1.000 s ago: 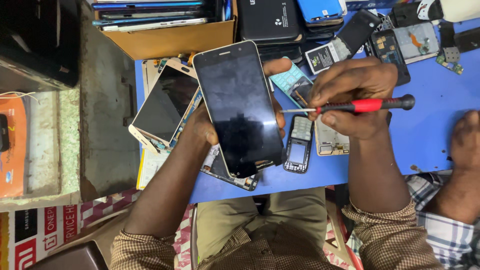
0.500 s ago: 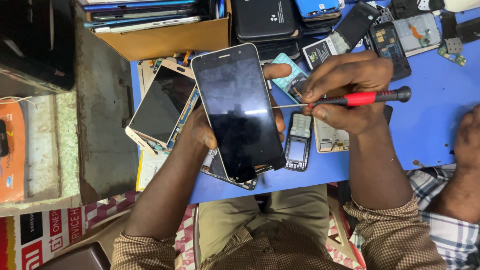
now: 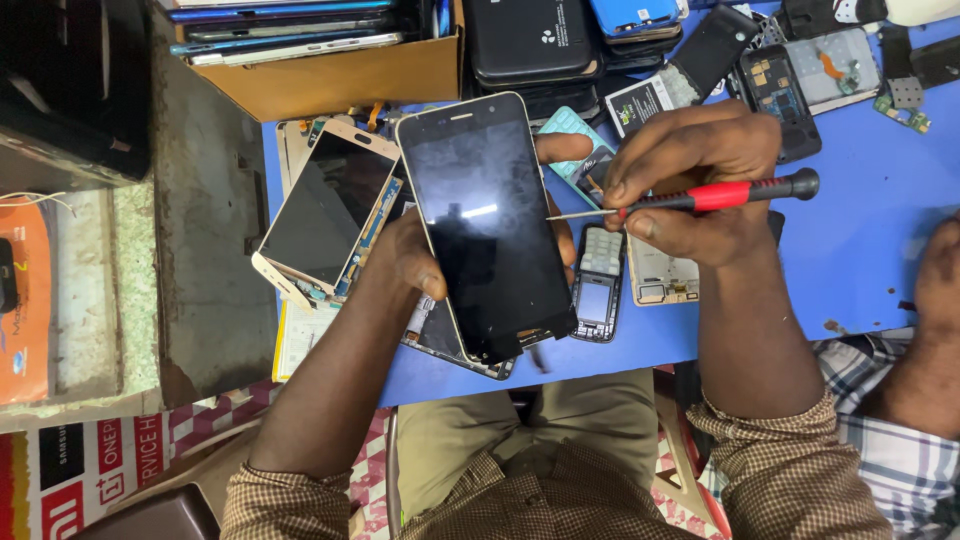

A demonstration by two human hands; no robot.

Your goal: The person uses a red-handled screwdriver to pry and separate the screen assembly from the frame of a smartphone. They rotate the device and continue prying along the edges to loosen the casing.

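Two hands on the job: the left hand (image 3: 415, 255) cradles a black smartphone (image 3: 488, 225) from underneath, fingers curled round its edges so the dark screen faces up, and the right hand (image 3: 700, 190) pinches a red-handled screwdriver (image 3: 700, 198) between thumb and fingertips. Its thin metal tip touches, or nearly touches, the phone's right edge about halfway down. Can't tell if it's actually in the seam.

For this bit I'd say go gentle: keep the blade almost flat to the glass, work along the frame instead of levering hard at one spot, and let the left hand brace the phone so it doesn't twist. A slip here probably means a scratched or cracked screen.

The phone sits held just above the blue table (image 3: 860, 250), near the front edge. Its long axis runs near-to-far with a slight tilt, earpiece end pointing far and a little left, bottom end toward the person. The screwdriver lies almost crosswise to it, handle out to the right.

Just left of it lies a gold-framed phone (image 3: 325, 210), a small keypad phone (image 3: 600, 280) sits right of it, and a cardboard box (image 3: 330, 75) of spare screens is further back. Another person's arm (image 3: 930, 330) rests at the right.
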